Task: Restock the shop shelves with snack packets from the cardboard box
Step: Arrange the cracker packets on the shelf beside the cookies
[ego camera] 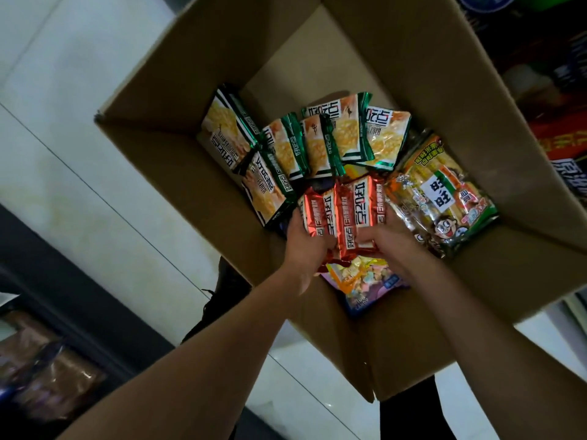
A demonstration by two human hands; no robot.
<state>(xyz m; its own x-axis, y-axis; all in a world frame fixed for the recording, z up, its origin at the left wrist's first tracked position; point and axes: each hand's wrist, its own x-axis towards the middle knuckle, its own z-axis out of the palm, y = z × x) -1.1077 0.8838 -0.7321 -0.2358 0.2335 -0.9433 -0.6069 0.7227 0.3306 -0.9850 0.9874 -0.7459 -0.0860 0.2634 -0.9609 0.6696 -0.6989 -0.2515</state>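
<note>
I am reaching both arms down into the cardboard box [190,160]. My left hand [303,246] and my right hand [392,241] are both curling their fingers around a bunch of red snack packets [344,211], squeezing them from each side. The green snack packets [292,144] are lying fanned out just past them, deeper in the box. A big clear bag of rice sticks [441,192] is lying beside my right hand. A bag of colourful candy [365,281] is sitting under my wrists. The box is standing on the white floor [63,128].
</note>
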